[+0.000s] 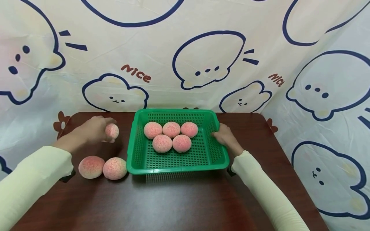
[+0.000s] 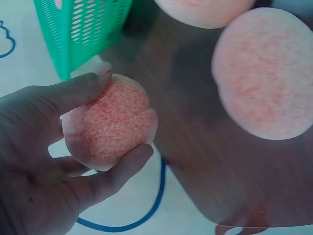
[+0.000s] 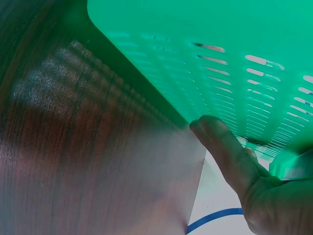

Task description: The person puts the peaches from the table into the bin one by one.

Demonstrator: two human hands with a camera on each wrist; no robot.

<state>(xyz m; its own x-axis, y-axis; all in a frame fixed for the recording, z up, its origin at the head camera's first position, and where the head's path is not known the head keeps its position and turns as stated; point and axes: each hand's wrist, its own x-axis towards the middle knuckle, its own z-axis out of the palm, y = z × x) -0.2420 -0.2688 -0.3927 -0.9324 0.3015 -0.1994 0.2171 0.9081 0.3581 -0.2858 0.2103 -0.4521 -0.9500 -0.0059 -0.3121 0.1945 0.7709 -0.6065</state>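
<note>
While five round, pink-speckled peaches point(image 1: 162, 143) lie inside the green perforated plastic basket point(image 1: 179, 168), two loose peaches point(image 1: 91, 167) remain on the glossy brown table point(image 1: 185, 199). The left hand point(image 1: 97, 129) grips an eighth peach point(image 1: 112, 131) left of the basket; the right hand point(image 1: 226, 136) holds its right side.

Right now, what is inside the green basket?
Five peaches sit in the green basket, three behind two. In the head view, they hide whatever is directly beneath them, and the right hand hides part of the basket's right side.
</note>
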